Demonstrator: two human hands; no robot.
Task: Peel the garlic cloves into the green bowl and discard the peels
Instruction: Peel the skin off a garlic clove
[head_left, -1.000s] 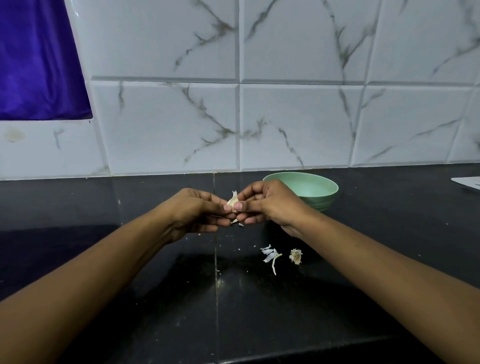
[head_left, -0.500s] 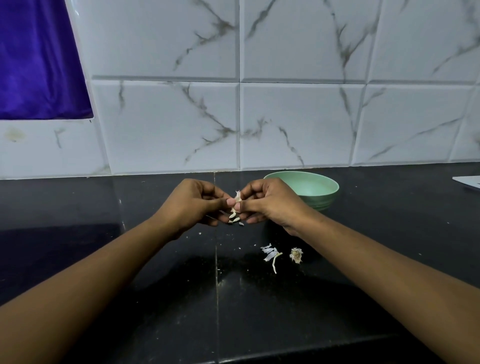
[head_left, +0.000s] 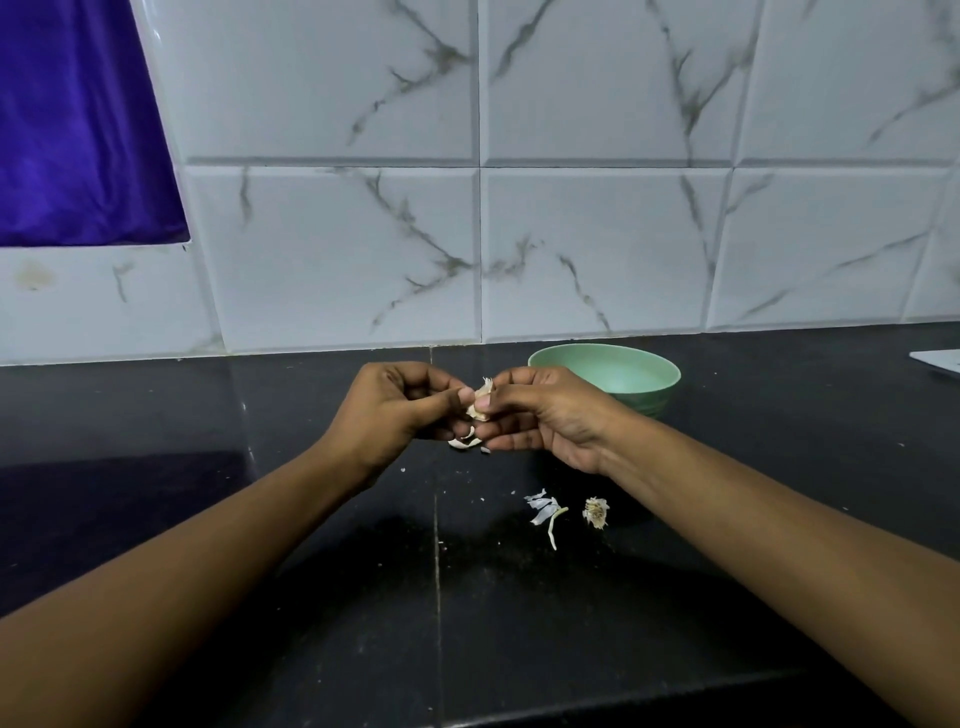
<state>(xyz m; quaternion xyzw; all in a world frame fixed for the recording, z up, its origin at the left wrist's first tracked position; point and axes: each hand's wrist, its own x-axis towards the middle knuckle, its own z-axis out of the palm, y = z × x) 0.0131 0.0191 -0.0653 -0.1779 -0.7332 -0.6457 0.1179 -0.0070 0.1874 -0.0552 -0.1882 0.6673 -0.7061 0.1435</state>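
Note:
Both hands meet above the black counter (head_left: 311, 597). My left hand (head_left: 395, 410) and my right hand (head_left: 540, 415) pinch one pale garlic clove (head_left: 480, 400) between their fingertips, its papery skin sticking up. Loose pieces of peel (head_left: 465, 441) lie just below the fingers. The green bowl (head_left: 639, 376) stands right behind my right hand, near the tiled wall; its visible inside looks bare.
More peel strips (head_left: 545, 512) and a dry garlic root end (head_left: 596, 512) lie on the counter below my right wrist. A white object (head_left: 937, 360) shows at the far right edge. A purple cloth (head_left: 78, 130) hangs at top left.
The hands stay together on the clove with small finger shifts. More peel pieces have come off and hang or lie below the fingers.

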